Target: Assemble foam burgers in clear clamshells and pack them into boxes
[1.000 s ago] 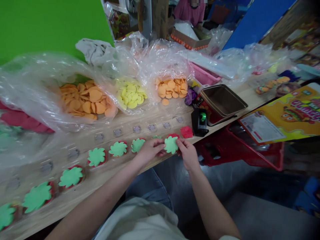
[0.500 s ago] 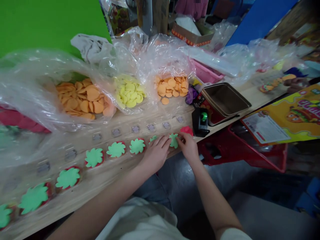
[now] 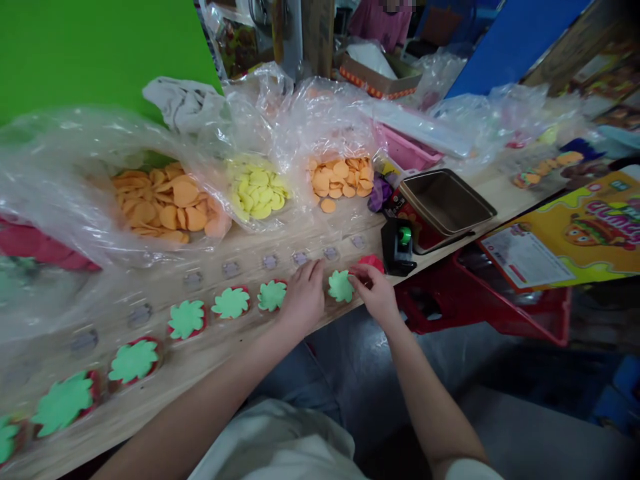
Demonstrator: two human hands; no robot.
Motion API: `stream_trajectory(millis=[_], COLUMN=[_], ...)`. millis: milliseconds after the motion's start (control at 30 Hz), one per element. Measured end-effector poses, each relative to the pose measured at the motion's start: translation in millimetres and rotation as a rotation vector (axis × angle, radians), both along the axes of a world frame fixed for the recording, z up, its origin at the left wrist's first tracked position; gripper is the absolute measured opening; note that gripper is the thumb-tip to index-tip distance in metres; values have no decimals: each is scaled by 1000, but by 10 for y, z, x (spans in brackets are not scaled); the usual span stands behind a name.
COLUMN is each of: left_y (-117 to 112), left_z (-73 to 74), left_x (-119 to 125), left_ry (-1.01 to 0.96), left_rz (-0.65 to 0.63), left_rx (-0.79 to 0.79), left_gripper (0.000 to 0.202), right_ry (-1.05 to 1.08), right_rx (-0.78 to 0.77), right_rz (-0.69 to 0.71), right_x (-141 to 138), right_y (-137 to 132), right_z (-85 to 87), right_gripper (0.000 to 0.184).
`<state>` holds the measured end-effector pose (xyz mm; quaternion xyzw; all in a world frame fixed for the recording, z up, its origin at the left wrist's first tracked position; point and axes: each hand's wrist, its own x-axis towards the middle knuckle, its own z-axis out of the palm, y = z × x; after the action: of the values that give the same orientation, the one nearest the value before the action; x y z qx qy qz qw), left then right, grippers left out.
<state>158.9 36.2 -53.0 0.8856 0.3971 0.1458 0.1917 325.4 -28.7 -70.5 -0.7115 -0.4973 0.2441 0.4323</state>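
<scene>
While the person's two hands work at the near edge of a long wooden board (image 3: 200,373), the left hand (image 3: 303,300) lies palm down on it, its fingers spread a little and holding nothing. Those fingertips reach just short of a row of small grey discs (image 3: 300,258) set along the middle of the board.

The right hand (image 3: 375,293) sits a little farther along the board, its fingers curled and drawn together. They touch a red scrap (image 3: 373,263) and come just beside a green scalloped cutout (image 3: 341,286), though I can't tell whether they have hold of either. More green cutouts (image 3: 230,303) sit on red backings in a line along the board's near edge, running away to the left of that hand.

Behind the discs, at the board's far side, clear plastic bags hold orange discs (image 3: 170,203) and yellow discs (image 3: 259,193). Toward the board's right end stand a black tape dispenser (image 3: 399,247) and a brown metal tray (image 3: 447,203).
</scene>
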Motion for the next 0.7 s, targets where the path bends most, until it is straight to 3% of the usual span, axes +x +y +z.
stream_trajectory(millis=[167, 300, 467, 633, 700], left_y=[-181, -298, -290, -221, -263], left_z=[-93, -141, -130, -232, -216], left_x=[-36, -30, -24, 54, 45], left_ry=[65, 125, 185, 161, 166], left_rz=[-143, -215, -243, -280, -247], left_rx=[60, 128, 185, 149, 100], left_gripper=[45, 44, 46, 52, 50], right_ry=[-377, -536, -647, -814, -852], right_rx=[5, 27, 80, -77, -68], right_rz=[-38, -62, -111, -49, -57], right_x=[54, 43, -83, -303, -335], right_y=[66, 60, -179, -428, -502], right_z=[-219, -248, -184, -270, -299], right_gripper=[25, 25, 31, 50, 50])
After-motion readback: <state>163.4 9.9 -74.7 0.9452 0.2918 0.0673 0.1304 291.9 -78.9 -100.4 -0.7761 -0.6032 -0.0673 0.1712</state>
